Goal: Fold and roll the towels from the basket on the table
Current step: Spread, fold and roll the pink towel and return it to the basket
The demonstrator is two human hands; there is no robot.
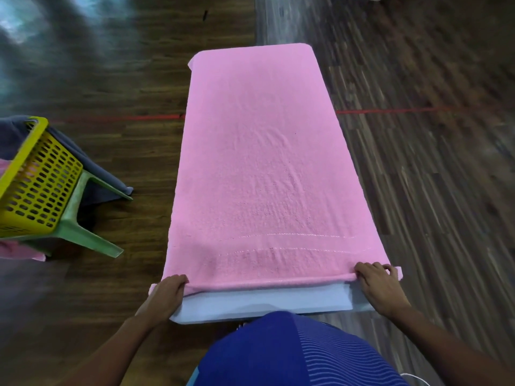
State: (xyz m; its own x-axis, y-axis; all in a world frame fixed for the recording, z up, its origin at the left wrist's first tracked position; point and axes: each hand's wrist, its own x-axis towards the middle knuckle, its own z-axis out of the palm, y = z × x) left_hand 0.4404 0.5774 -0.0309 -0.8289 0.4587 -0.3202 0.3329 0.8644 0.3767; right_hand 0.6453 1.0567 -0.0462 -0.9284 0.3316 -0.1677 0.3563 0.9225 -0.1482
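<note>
- As both hands close on the near hem, the grip reads thus: the left hand [167, 295], at 7 o'clock, has its fingers curled round one end of a thin rolled edge. The right hand [380, 285], at 5 o'clock, has its fingers curled over the other end, thumb hidden.
- Held item: a long pink terry-cloth towel [264, 162], lying flat and lengthwise from 6 o'clock to 12 o'clock on a narrow white rectangular table [264, 302]. It covers nearly the whole top; only a strip at 6 o'clock is bare. A small corner of cloth sticks out beyond each hand.
- Condition: mostly smooth, with faint creases at mid-length and two stitched lines just beyond the roll. A second layer shows at the far corner, 11 o'clock, so the towel appears doubled.
- Step in hand, by judgement: folding looks done and rolling is at its first turn.
- Next move calls for both hands to drive the roll toward 12 o'clock at equal pace, tight and level. Uneven pressure would likely cone the roll or skew it off the table's long edges.
- Surroundings: a yellow perforated plastic basket [36, 185] at 9 o'clock sits tilted on a pale green plastic stool [83, 218]. A grey-blue towel [92, 168] is draped over the basket's far side. Dark wood-plank floor [418, 162] lies all round.
</note>
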